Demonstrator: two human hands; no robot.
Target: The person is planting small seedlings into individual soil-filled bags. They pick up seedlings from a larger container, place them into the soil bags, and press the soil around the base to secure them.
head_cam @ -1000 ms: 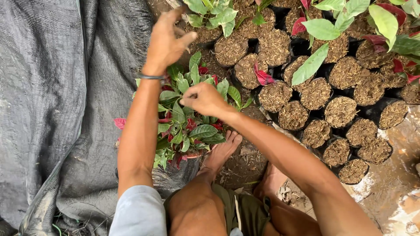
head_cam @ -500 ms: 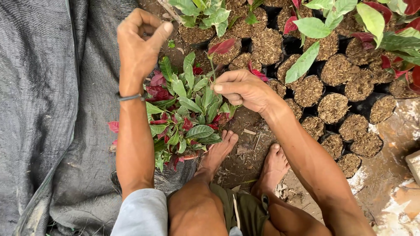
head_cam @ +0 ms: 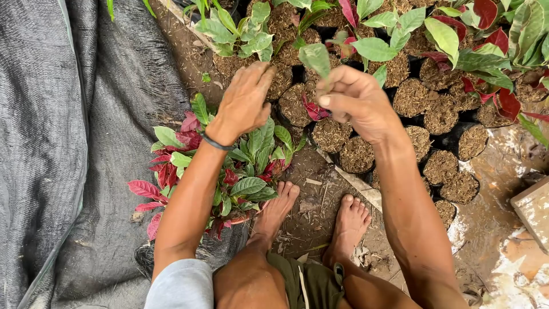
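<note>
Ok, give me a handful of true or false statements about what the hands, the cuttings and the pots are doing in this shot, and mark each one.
1. The right hand pinches a leafy cutting between its fingers. True.
2. The left hand holds a red-leaved cutting. False: it holds nothing that can be seen and reaches toward a soil-filled pot.
3. A pile of green and red cuttings lies under the left forearm, beside the person's bare foot. True.
4. The pots stand on the grey cloth. False: the cloth is off to the left, and the pots are grouped ahead and to the right on bare ground.
5. A thin dark band sits on the left wrist. True.
</note>
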